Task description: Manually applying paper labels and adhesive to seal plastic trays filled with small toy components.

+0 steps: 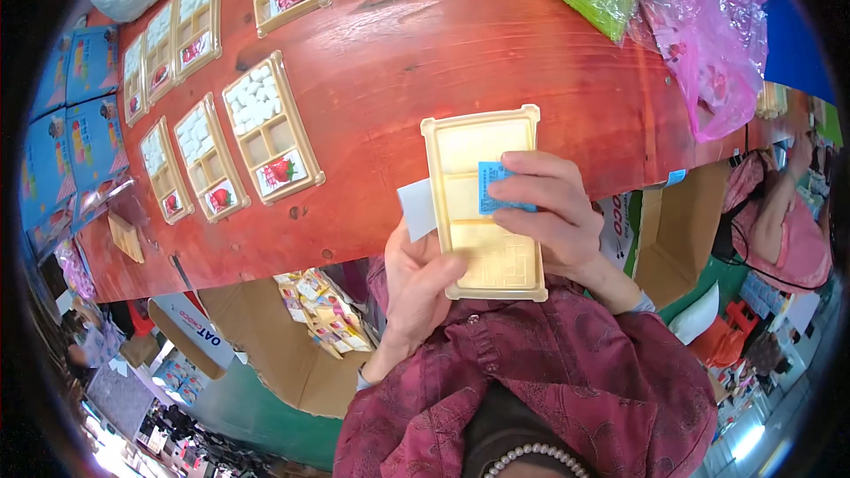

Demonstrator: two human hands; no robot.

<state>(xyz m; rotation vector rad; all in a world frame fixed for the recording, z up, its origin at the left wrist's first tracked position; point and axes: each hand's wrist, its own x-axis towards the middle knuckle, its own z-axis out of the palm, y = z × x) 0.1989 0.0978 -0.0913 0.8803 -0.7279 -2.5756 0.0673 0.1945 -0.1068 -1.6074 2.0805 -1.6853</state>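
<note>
Cream tray (487, 142) — in left grip (414, 288), under right grip (558, 212).

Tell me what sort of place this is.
Probably a packing workshop or factory: several cream trays of white pieces lie on a red table, and an open cardboard box below holds many small packets.

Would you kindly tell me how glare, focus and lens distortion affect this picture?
Head view: pale glare streaks the red table; head view: small highlights fleck the pink bag; head view: the tray, left hand and right hand look fairly sharp; head view: shapes stretch and bend toward the rim, with black corners.
</note>
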